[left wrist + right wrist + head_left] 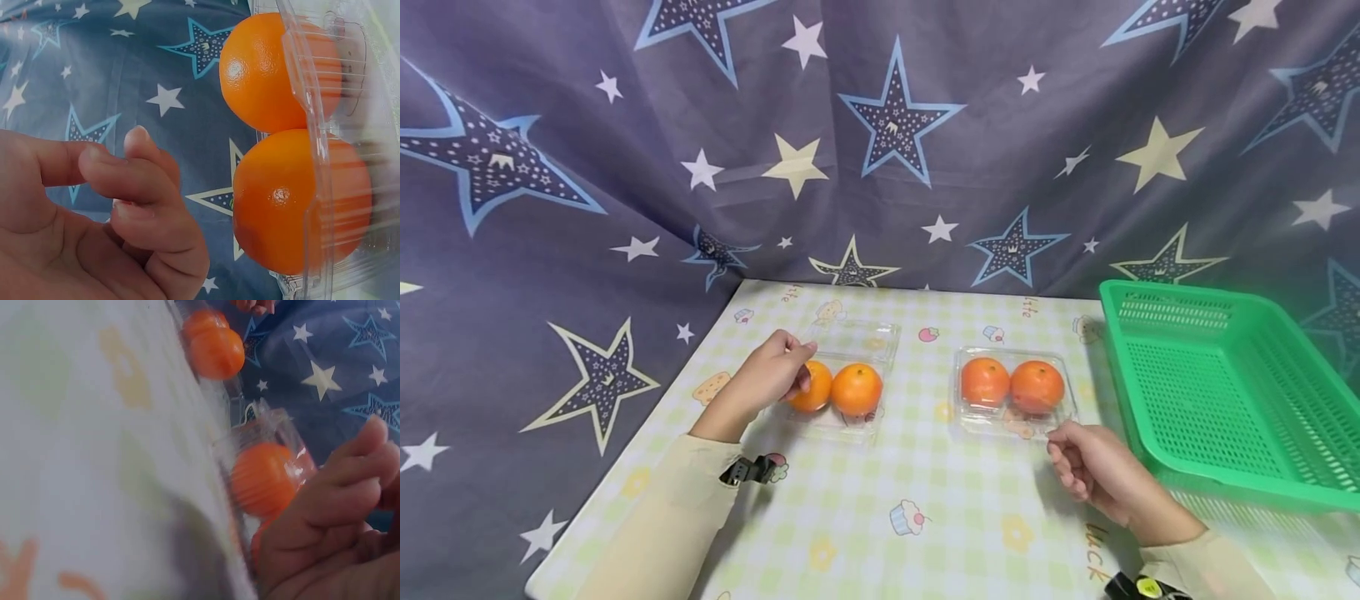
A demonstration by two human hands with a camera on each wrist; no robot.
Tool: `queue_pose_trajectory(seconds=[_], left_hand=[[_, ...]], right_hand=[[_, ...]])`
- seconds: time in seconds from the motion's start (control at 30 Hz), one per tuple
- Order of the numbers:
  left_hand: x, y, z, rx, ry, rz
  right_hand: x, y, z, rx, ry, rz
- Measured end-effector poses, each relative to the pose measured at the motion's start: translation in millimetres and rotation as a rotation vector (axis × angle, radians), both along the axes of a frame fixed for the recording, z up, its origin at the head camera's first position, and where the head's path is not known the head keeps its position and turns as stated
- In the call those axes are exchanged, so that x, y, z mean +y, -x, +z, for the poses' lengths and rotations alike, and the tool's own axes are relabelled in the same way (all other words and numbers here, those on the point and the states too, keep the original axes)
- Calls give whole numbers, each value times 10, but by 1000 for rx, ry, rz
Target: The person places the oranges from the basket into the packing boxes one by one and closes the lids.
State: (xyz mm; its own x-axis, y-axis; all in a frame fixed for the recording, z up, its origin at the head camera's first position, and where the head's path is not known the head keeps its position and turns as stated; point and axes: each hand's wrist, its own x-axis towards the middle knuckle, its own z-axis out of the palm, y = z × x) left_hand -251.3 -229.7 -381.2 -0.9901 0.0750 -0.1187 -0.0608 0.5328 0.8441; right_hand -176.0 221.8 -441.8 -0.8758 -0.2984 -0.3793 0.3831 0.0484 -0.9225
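My left hand point(772, 371) hovers over the left side of a clear plastic clamshell box point(820, 429), fingers loosely bent and holding nothing. Two oranges point(857, 389) sit in that box, and its lid point(857, 335) is folded back. In the left wrist view, the orange point(300, 200) lies beside the bent fingers point(159, 228). A second clamshell box point(981, 425) with two redder oranges point(1037, 387) stands to the right. At its near right corner are the curled fingertips of my right hand point(1097, 467); I cannot tell whether they pinch the plastic.
A green plastic basket point(1247, 485) stands on the right side of the table. The checked tablecloth point(820, 508) has cupcake and flower prints. A dark curtain with stars point(895, 117) hangs behind and along the left.
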Motion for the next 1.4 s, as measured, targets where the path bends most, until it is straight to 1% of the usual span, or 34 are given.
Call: queue_pose_trajectory(seconds=[0.13,0.3,0.43,0.6,0.73,0.83,1.07,1.23,1.4], left_hand=[[-19,21,-3,33,20,10],[-56,31,39,54,63,24],[-93,28,72,66,111,46],[-142,28,94,84,168,75],[-198,56,76,64,199,87],[-235,75,55,45,192,100],[-274,125,11,36,179,112],[-328,179,-19,-13,195,109],[-392,222,-65,-69,225,103]], right_hand=[[-106,53,107,61,-56,-1],[-324,129,260,157,-152,11],[-511,208,344,189,-155,4],[-685,302,421,175,-100,17],[-779,349,459,174,-63,35],[-854,384,475,171,-42,35],[-1054,465,497,170,5,40],[-1240,514,485,163,5,45],[-1466,576,437,128,-2,35]])
